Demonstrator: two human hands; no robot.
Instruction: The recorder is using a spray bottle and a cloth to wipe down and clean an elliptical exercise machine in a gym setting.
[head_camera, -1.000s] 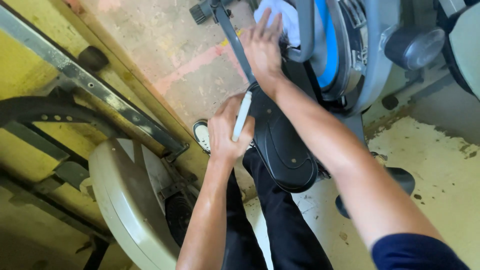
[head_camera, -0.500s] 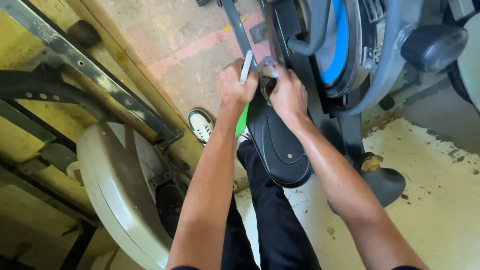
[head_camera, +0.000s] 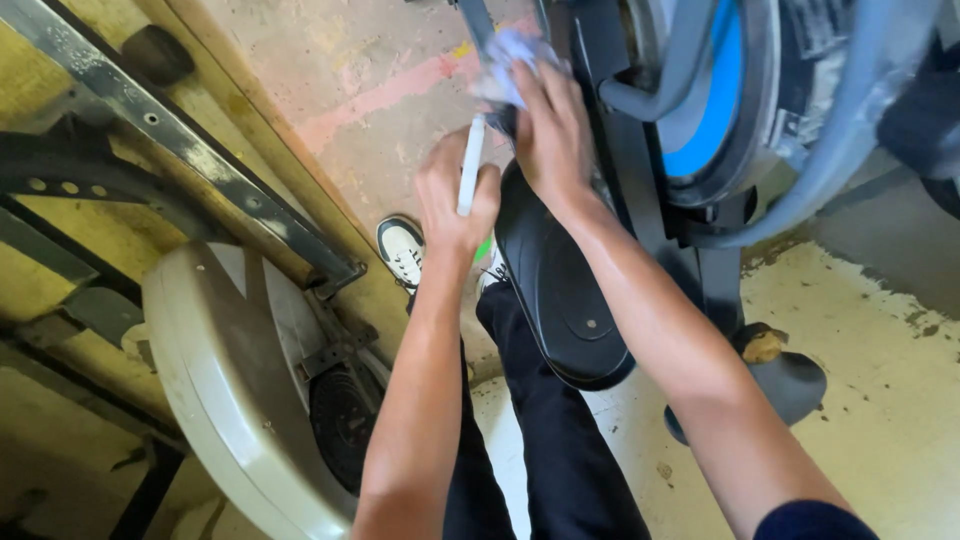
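There is a single view, from a camera worn on the person's head. It looks steeply down and a little forward along both forearms, which enter from the bottom edge and run up toward the top centre of the frame. It sits close: the left hand and right hand lie just above the middle. The floor fills the lower right, an exercise machine the upper right, a pale housing the lower left.

bright, even daylight; soft shadows toward 5 o'clock, slight motion blur at 12, edges bent by wide-angle distortion.
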